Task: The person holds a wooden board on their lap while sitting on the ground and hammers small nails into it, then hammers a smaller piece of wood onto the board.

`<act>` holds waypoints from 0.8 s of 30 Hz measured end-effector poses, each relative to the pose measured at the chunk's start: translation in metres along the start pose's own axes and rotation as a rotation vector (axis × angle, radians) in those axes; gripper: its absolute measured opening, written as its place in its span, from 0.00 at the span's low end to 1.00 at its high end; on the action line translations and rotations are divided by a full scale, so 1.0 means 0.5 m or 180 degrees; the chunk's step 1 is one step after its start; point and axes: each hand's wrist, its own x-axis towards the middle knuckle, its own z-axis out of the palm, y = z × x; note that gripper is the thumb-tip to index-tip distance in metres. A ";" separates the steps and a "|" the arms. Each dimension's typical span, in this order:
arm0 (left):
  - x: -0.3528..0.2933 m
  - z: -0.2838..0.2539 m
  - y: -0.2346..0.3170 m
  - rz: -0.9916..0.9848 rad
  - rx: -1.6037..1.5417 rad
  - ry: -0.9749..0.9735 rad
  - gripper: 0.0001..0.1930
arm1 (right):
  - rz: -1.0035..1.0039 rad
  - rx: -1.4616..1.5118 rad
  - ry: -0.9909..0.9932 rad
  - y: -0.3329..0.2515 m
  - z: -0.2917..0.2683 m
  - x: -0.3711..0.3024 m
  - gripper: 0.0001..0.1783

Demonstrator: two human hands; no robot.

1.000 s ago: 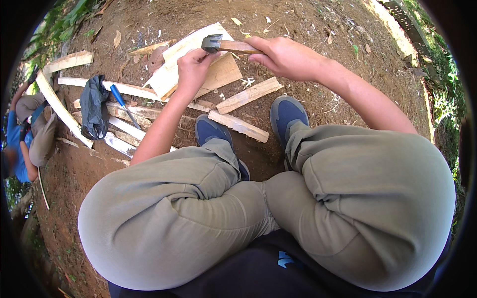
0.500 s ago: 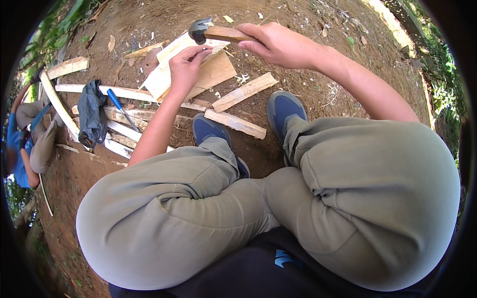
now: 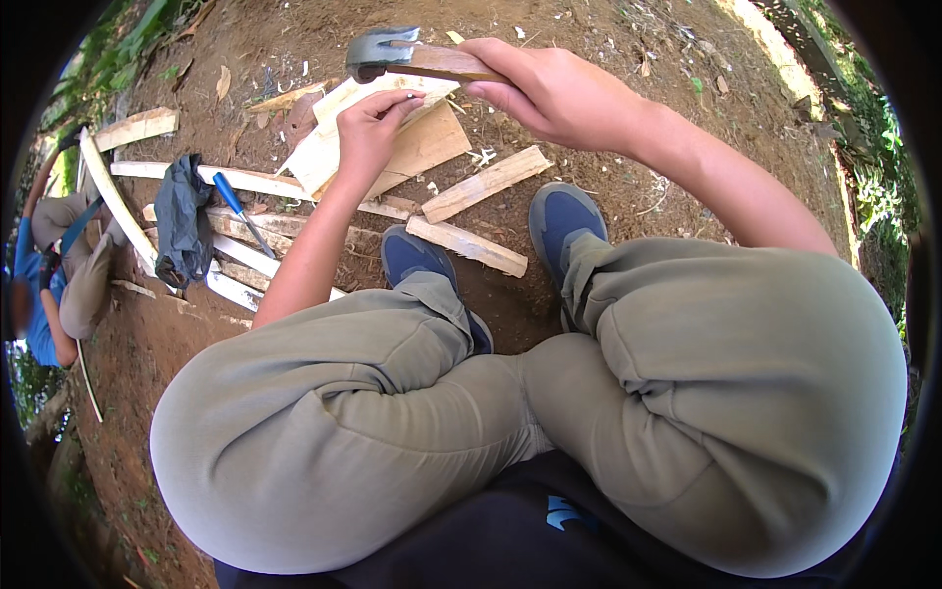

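My right hand point(image 3: 545, 90) grips the wooden handle of a claw hammer point(image 3: 378, 54), its dark metal head raised above the pale boards. Below the hammer head, my left hand point(image 3: 371, 128) is closed in a pinch over the boards. A small nail point(image 3: 411, 96) seems to be between its fingertips; only its tiny end shows. Under the left hand lies a flat wooden board point(image 3: 427, 147), overlapping other pale boards point(image 3: 309, 162). The left hand partly hides where these boards meet.
Two short wood strips point(image 3: 488, 184) lie before my shoes point(image 3: 567, 221). To the left are a blue-handled tool point(image 3: 228, 192), a dark plastic bag point(image 3: 183, 226) and several long slats point(image 3: 245, 180). Farther left, another person point(image 3: 44, 294) in blue sits beside a curved wood piece point(image 3: 108, 187).
The hammer head has shifted a little left and up and turned, so its claw shows more. My left hand keeps its pinch almost in place.
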 end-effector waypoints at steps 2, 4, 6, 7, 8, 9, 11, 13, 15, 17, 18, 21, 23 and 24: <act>0.003 0.004 0.004 0.0023 0.0133 -0.0015 0.07 | 0.0170 -0.0031 -0.0125 0.008 0.019 -0.020 0.18; 0.000 0.000 0.014 -0.0091 0.0389 -0.0032 0.07 | 0.0308 -0.0150 -0.0440 0.023 0.032 -0.029 0.18; -0.005 -0.005 0.020 -0.0321 0.0702 -0.0118 0.07 | 0.0497 -0.0407 -0.0942 0.035 0.037 -0.027 0.18; -0.004 -0.001 0.011 -0.0208 0.0556 -0.0087 0.07 | 0.0339 -0.0418 -0.0679 0.038 0.042 -0.024 0.17; 0.000 0.005 -0.001 -0.0093 0.0409 -0.0056 0.07 | 0.0293 -0.0302 -0.0516 0.037 0.041 -0.025 0.17; -0.003 0.004 -0.011 0.0005 0.0285 -0.0016 0.07 | 0.0230 -0.0162 -0.0353 0.019 0.033 -0.017 0.17; -0.003 0.006 -0.008 0.0164 0.0205 0.0023 0.07 | 0.0160 -0.0013 -0.0056 -0.010 0.019 -0.012 0.17; 0.001 0.007 0.003 0.0164 0.0279 0.0020 0.07 | 0.0279 -0.0115 -0.0186 0.009 0.034 -0.024 0.18; -0.004 0.003 0.006 -0.0074 0.0515 -0.0032 0.07 | 0.0398 -0.0236 -0.0419 0.030 0.043 -0.027 0.18; -0.002 0.005 0.002 -0.0108 0.0383 0.0005 0.07 | 0.0527 -0.0384 -0.0748 0.045 0.047 -0.026 0.19; -0.001 0.007 0.001 -0.0128 0.0320 0.0025 0.07 | 0.0343 -0.0272 -0.0464 0.050 0.048 -0.026 0.18; -0.001 0.009 -0.006 0.0065 0.0102 0.0019 0.07 | 0.0008 -0.0035 0.0175 0.013 0.030 -0.017 0.17; 0.003 0.009 -0.004 -0.0063 0.0251 -0.0008 0.07 | 0.0104 -0.0089 -0.0015 0.024 0.039 -0.024 0.17; 0.000 0.006 0.001 -0.0212 0.0423 -0.0024 0.07 | 0.0146 -0.0115 -0.0109 0.031 0.046 -0.030 0.17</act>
